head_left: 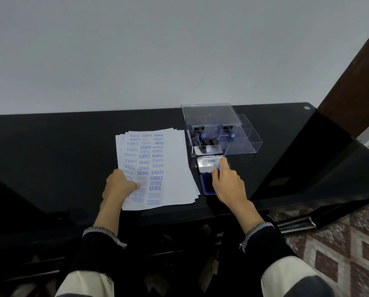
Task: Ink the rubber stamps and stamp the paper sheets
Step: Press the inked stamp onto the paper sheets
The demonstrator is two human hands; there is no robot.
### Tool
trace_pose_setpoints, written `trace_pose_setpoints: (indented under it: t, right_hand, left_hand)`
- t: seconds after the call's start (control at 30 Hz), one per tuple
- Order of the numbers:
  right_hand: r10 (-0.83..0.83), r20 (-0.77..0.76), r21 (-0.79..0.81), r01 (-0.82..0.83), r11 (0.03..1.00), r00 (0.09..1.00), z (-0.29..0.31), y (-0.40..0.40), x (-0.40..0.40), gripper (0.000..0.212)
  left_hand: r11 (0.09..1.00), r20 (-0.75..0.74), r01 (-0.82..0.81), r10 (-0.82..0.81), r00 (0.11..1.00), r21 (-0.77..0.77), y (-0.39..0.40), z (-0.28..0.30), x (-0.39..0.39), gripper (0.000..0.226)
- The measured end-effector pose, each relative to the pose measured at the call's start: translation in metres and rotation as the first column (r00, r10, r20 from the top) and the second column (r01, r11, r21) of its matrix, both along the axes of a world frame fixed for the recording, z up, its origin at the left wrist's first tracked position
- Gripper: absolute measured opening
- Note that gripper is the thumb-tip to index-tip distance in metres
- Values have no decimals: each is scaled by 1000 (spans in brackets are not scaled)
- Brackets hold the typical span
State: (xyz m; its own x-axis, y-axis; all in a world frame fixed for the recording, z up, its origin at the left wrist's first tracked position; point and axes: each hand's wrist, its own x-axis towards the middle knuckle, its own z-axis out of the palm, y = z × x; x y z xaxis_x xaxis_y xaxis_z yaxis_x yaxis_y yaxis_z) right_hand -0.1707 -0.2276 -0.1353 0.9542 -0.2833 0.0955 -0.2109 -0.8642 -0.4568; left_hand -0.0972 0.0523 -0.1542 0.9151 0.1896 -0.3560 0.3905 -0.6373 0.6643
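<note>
Blue-capped stamp (218,167) apparently upright on ink pad (207,183), right hand (227,185) gripping, left (120,185) pressing sheets (175,163).

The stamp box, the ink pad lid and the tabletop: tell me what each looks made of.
Stamp box: clear rigid plastic, probably acrylic; the stamps inside show through its walls.
Ink pad lid: looks like thin metal with a silvery sheen and printed lettering, though it could be coated plastic.
Tabletop: black and glossy, faintly mirroring the wall; glass or lacquered board, cannot tell which.

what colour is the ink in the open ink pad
Dark blue; the ink pad shows it best in the head view.
</note>
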Motion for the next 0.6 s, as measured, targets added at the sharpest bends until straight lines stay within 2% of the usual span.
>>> trace_pose_setpoints:
  t: [0.03,0.1,0.17,0.23,0.3,0.33,0.37,0.43,0.53,0.6]
  right_hand:
    - [0,0,-1,0,1000,1000,0,0,0,11]
    - [1,2,-3,-1,1000,1000,0,0,0,11]
    - [0,3,-8,0,1000,1000,-1,1,0,11]
    - [0,7,-18,0,1000,1000,-2,0,0,12]
    - [4,10,-31,-3,1000,1000,-2,-1,0,11]
    - [5,8,-38,-5,999,1000,-2,-1,1,11]
    - [7,3,-47,-7,999,1000,-2,-2,2,11]
    - [6,-12,-73,-7,997,1000,0,-3,5,8]
    - [-1,-12,-118,0,993,1000,1,-2,7,12]
    - [-11,3,-132,11,991,1000,-3,-2,4,13]
  left_hand:
    - [1000,-17,-1,1,1000,5,0,1,0,52]
    - [997,-61,-7,11,998,75,-2,2,0,76]
    - [969,-39,-11,21,999,248,-12,6,-5,98]
    - [918,144,16,-79,986,397,-23,11,-10,90]
    - [894,366,171,-336,868,415,-31,8,-6,67]
    - [857,390,312,-474,789,411,-35,7,-4,58]
    - [797,358,437,-586,727,417,-39,5,-2,54]
    - [703,255,556,-693,674,443,-46,-2,1,60]
    - [707,193,552,-676,711,442,-52,-11,0,69]
    - [733,210,516,-644,736,443,-55,-16,-2,70]
